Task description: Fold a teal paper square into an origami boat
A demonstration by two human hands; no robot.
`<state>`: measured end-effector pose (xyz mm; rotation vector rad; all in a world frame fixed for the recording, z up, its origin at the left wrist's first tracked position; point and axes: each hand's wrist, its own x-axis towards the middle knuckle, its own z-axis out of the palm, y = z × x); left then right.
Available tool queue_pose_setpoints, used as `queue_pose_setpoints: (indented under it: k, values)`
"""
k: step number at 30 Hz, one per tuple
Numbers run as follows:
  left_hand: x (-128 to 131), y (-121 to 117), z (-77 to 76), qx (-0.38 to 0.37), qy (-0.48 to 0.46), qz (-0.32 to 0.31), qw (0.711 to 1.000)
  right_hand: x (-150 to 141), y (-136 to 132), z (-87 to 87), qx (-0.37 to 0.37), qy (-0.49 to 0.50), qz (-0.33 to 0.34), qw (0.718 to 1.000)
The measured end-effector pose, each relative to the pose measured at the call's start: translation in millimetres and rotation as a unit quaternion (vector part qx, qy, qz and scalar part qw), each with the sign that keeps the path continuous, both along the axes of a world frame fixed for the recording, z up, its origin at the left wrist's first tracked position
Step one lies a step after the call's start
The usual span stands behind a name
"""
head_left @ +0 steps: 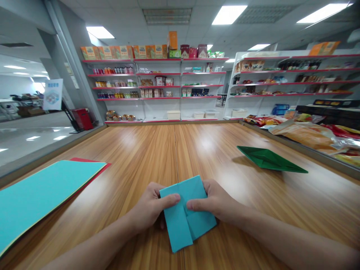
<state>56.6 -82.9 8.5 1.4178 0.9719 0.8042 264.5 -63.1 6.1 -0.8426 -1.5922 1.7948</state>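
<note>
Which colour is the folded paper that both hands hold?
The folded paper is turquoise blue, seen in the head view.

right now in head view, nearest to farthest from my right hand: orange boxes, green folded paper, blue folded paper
1. Blue folded paper, in left hand and right hand
2. Green folded paper, on the right
3. Orange boxes, atop far shelves

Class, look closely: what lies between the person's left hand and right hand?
In the head view, a folded light-blue paper lies between the left hand and the right hand, held by both.
</note>
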Motion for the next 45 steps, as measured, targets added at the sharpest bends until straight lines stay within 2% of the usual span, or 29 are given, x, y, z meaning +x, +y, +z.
queue_pose_setpoints:
  k: [5,7,12,15,19,25,32,42,45]
  values:
    - [1,-1,3.2,0.006,-0.004,-0.039,0.999,0,-1,-1.0,0.003,-0.013,0.022,1.0]
    - [2,-1,2.0,-0.003,-0.008,-0.02,1.0,-2,-1,-0.7,0.005,-0.015,0.005,1.0]
    - [4,3,-6.3,-0.038,-0.091,0.062,0.993,-5,1,-0.2,0.038,-0.025,-0.098,0.994]
    - [3,5,-8.9,-0.04,-0.107,0.061,0.992,-3,1,-0.1,0.049,-0.009,-0.078,0.996]
    - [1,6,-10.5,-0.039,-0.091,0.042,0.994,-1,0,-1.0,0.028,-0.002,-0.05,0.998]
    - [-2,9,-16.2,-0.026,-0.084,0.039,0.995,-2,3,-4.9,0.048,-0.014,-0.054,0.997]
    - [1,7,-9.0,-0.017,-0.046,0.035,0.998,-3,1,-2.4,0.069,-0.028,-0.049,0.996]
    - [4,9,-12.0,-0.038,-0.074,0.038,0.996,-4,0,-3.3,0.058,-0.038,-0.05,0.996]
    - [-1,11,-10.7,-0.058,-0.085,0.004,0.995,-3,1,-5.0,0.049,-0.034,-0.054,0.997]
